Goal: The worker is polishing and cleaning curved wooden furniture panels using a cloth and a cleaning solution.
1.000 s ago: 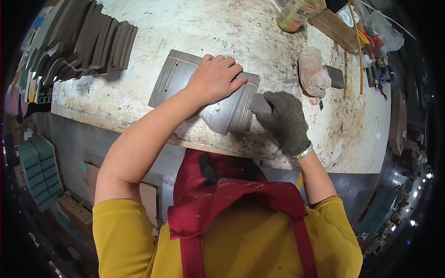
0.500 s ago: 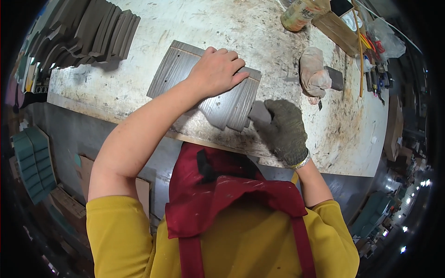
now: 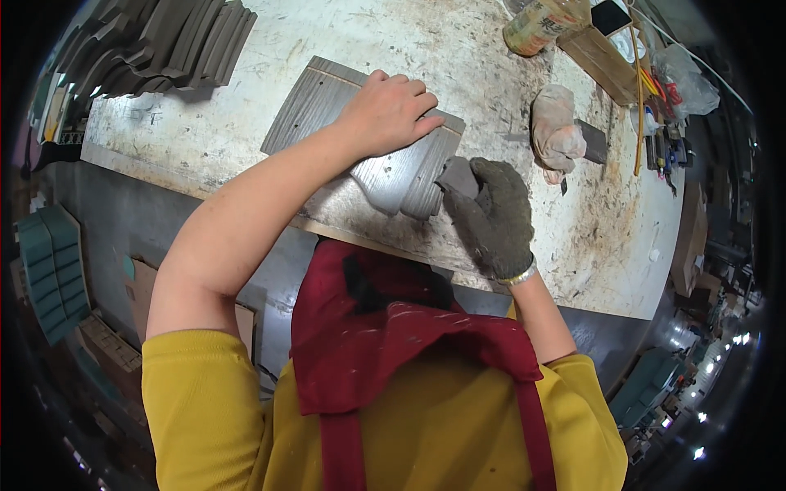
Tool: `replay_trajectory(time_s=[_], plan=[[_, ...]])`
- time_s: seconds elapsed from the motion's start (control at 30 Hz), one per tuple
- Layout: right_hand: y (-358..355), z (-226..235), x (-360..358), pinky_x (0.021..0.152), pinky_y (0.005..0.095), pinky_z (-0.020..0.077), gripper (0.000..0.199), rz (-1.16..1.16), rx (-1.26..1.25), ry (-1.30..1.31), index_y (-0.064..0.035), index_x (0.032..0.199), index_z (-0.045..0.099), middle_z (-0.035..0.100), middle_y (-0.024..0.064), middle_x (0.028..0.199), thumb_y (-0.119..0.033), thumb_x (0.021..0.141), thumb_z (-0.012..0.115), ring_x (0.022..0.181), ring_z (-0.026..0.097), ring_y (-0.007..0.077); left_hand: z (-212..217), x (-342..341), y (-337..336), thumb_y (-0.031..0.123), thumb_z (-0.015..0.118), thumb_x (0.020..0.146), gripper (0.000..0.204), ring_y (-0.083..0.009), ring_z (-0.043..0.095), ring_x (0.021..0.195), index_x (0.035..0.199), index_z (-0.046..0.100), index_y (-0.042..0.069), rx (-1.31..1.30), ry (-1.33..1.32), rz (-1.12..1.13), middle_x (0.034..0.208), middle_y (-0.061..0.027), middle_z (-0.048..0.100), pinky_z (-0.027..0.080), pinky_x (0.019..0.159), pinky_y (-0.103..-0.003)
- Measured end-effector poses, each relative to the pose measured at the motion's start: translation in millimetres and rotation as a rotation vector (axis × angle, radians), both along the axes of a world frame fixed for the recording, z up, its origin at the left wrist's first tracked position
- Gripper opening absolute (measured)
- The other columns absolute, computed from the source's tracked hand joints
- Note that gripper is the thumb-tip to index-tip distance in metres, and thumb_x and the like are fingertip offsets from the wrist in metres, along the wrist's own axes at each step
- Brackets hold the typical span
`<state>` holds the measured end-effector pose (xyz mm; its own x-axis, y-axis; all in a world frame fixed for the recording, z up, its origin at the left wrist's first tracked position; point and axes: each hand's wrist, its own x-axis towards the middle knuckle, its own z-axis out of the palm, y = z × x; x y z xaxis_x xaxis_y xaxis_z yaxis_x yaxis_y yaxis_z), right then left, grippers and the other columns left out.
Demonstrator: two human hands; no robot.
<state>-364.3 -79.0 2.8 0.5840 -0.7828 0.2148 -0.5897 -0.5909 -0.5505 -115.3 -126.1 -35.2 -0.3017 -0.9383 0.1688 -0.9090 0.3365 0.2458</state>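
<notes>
A grey roof tile (image 3: 307, 102) with a wood-grain surface and small holes lies flat on the worn white table (image 3: 270, 37), close to its front edge. My bare left hand (image 3: 389, 114) rests on it, fingers bent over its far edge. In a dark work glove, my right hand (image 3: 501, 217) pinches a small flat grey pad (image 3: 460, 176) between thumb and fingers. That pad is beside the tile's right side edge; whether they touch I cannot tell.
Many similar grey tiles stand in a stack (image 3: 176, 49) at the far left. To the right lie a crumpled pale glove (image 3: 557, 135) and a dark flat block (image 3: 591, 141). Farther back are a jar (image 3: 536, 29), a cardboard box (image 3: 604, 65), a thin stick (image 3: 639, 123) and pens.
My gloved right hand has moved slightly away from me along the tile's right edge with the pad. The left hand keeps its hold on the tile; the whole view has shifted a little.
</notes>
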Motion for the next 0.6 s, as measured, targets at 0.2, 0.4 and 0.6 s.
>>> replay_trajectory(time_s=[0.2,0.4,0.6], plan=[[15,10,-4,0.086,0.0468,0.0448,0.038,0.197,-0.020,0.018,-0.0016,0.111,0.063,0.064,0.0186,0.100,-0.019,0.079,0.075,0.093,0.060,0.0384,-1,0,1,0.042,0.056,0.096,0.032,-0.0242,0.063,0.094,0.101,0.067,0.013,-0.023,0.033,-0.007,0.096,-0.0038,0.066,0.043,0.084,-0.040],[22,-3,-9,0.089,0.0478,0.0444,0.043,0.038,0.034,0.094,-0.0014,0.115,0.061,0.063,0.0193,0.106,-0.017,0.078,0.077,0.099,0.059,0.0388,-1,1,1,0.043,0.055,0.096,0.033,-0.0236,0.063,0.096,0.103,0.068,0.013,-0.018,0.025,0.005,0.098,-0.0034,0.066,0.043,0.085,-0.040],[30,-2,-10,0.091,0.0479,0.0434,0.046,0.119,0.191,0.293,-0.0014,0.118,0.061,0.063,0.0199,0.109,-0.017,0.079,0.077,0.101,0.058,0.0391,-2,0,1,0.044,0.054,0.096,0.034,-0.0228,0.063,0.099,0.103,0.068,0.013,-0.004,0.016,0.015,0.100,-0.0038,0.066,0.042,0.087,-0.040]])
